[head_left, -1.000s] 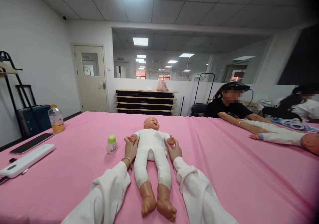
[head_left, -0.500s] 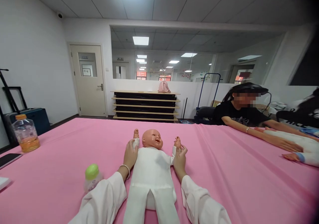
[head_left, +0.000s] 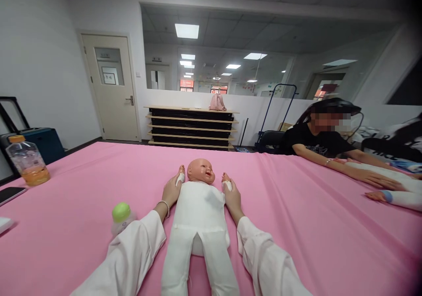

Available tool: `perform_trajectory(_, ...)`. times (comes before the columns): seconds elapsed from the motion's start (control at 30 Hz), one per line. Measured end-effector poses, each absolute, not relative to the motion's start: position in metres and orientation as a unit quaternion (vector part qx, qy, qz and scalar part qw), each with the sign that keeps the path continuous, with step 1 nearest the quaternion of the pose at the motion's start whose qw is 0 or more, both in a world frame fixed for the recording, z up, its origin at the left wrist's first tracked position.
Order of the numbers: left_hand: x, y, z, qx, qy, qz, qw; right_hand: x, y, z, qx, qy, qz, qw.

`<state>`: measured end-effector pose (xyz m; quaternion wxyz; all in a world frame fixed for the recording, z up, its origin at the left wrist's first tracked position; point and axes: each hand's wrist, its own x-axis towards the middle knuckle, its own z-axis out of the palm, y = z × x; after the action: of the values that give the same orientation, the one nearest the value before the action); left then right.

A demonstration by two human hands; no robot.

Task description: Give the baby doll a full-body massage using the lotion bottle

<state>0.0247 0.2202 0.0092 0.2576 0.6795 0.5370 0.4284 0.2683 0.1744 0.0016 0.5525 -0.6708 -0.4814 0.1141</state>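
Note:
A baby doll [head_left: 201, 206] with a white cloth body lies on its back on the pink cloth [head_left: 280, 243], its head away from me and its legs toward me. My left hand [head_left: 171, 193], with a beaded bracelet at the wrist, is wrapped round the doll's arm on the left. On the other side my right hand [head_left: 232, 198] is closed round the doll's other arm. Both small doll hands stick out beyond my fingers, beside the doll's head.
A green-capped bottle [head_left: 121, 217] stands left of my left forearm. Farther left are an orange-capped drink bottle [head_left: 28, 162] and a phone [head_left: 11, 195]. At right, a person [head_left: 321, 133] in black leans over another doll [head_left: 382, 177].
The doll's arm in my right hand has moved inward, closer to its head. The arm in my left hand tilts slightly inward. The camera view has tipped downward.

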Motion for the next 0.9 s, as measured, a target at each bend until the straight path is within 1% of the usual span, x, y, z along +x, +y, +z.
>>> perform_trajectory(0.2, 0.0225, 0.2248, 0.0043, 0.688, 0.536, 0.411, 0.266, 0.2656, 0.1732, 0.0037, -0.680, -0.489, 0.116, 0.534)
perform_trajectory(0.47, 0.0215, 0.2236, 0.0030, 0.688, 0.537, 0.405, 0.273, 0.2660, 0.1719, 0.0039, -0.677, -0.460, 0.140, 0.557)
perform_trajectory(0.77, 0.0219, 0.2201, 0.0036, 0.694, 0.518, 0.432, 0.251, 0.2706, 0.1777, -0.0008, -0.659, -0.451, 0.162, 0.579)
perform_trajectory(0.9, 0.0217, 0.2205, 0.0018, 0.682, 0.520, 0.445, 0.258, 0.2709, 0.1786, -0.0008, -0.634, -0.444, 0.178, 0.608)
